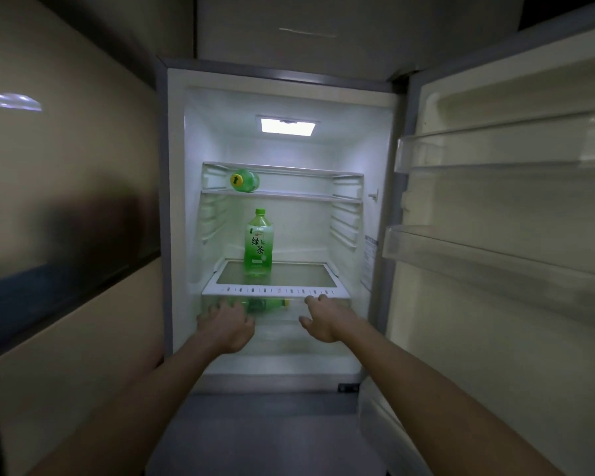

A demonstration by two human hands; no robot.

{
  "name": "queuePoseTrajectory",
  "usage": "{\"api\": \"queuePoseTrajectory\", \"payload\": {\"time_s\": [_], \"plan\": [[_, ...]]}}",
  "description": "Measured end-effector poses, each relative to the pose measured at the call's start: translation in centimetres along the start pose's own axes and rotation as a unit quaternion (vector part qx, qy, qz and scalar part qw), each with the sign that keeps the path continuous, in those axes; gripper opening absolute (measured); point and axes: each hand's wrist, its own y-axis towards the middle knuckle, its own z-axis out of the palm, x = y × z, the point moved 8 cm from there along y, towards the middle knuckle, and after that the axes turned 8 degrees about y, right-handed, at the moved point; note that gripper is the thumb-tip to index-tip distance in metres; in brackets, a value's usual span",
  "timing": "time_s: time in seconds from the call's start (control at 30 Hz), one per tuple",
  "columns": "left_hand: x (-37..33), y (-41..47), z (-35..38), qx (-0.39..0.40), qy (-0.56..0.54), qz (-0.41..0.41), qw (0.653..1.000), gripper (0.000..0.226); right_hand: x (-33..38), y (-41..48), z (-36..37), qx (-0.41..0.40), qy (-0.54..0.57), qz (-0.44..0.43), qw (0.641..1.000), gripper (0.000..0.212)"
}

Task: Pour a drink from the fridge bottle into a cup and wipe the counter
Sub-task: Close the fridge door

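Step in hand, as judged: fetching the drink from the open fridge [375,235]. An upright green bottle [258,243] stands on the glass shelf [299,274] at frame centre, one lies on the upper shelf [244,180], and another lies in the clear drawer [282,317] below. Both hands are open and grip nothing: the left hand [227,326] spreads on the drawer front over the lying bottle [267,304], the right hand [323,319] touches its upper edge. Next move calls for closing on one bottle; no cup or bench is visible.
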Motion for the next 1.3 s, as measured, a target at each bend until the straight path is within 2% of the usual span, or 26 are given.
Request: {"api": "queuePoseTrajectory", "payload": {"time_s": [0.23, 0.6, 1.13, 1.3], "plan": [[-1.3, -5.7, 0.7, 0.022, 0.019, -0.02, 0.999, 0.045, 0.1, -4.6, 1.2, 0.015, -0.005, -0.033, 0.999, 0.054], [-0.1, -13.0, -2.1, -0.012, 0.056, -0.033, 0.998, 0.041, 2.0, -10.4, 1.2, 0.017, -0.013, -0.057, 0.998, 0.051], [3.1, -23.4, -5.0, -0.029, 0.062, -0.012, 0.998, 0.041, 6.0, -21.5, -0.3, -0.001, -0.004, -0.022, 1.0, 0.054], [3.5, -27.6, -4.8, -0.005, 0.049, 0.0, 0.999, 0.042, 7.4, -26.1, 0.0, -0.004, -0.013, -0.008, 1.0, 0.054]]}}
